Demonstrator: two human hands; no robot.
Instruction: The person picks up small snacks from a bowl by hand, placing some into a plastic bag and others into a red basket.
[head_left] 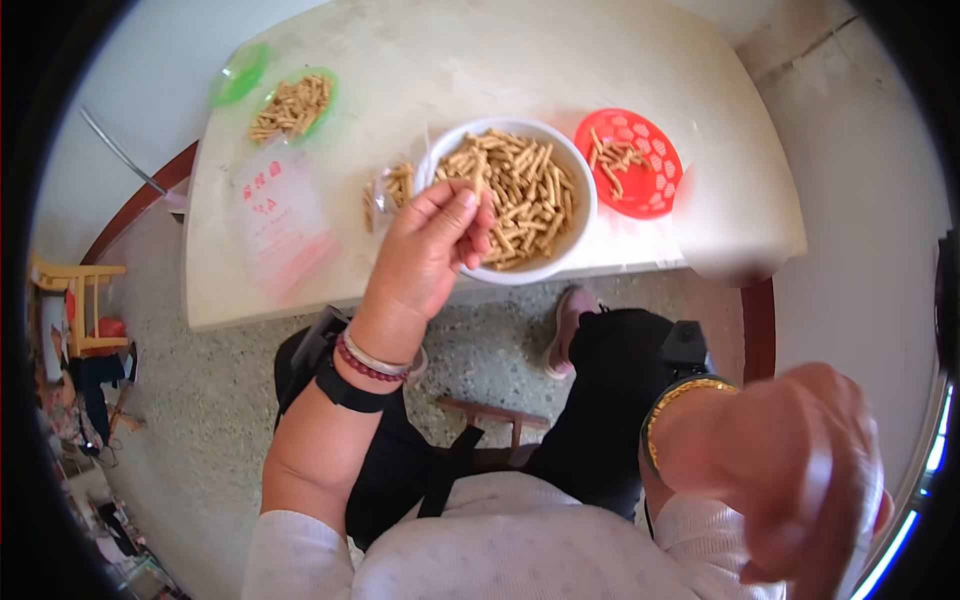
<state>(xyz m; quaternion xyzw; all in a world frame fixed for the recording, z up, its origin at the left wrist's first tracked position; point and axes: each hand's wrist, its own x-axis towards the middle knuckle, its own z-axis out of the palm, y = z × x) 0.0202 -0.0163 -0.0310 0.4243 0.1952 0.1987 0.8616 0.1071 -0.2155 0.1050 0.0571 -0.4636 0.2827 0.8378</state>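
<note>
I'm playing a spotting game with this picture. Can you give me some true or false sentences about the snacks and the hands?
1. The left hand is at the white bowl, fingers pinched on sticks. True.
2. The red basket is piled full. False: it holds only a few sticks.
3. The green tub has sticks in it too. True.
4. The right hand rests on the table. False: it is raised close to the camera, blurred, well away from the table.
</note>
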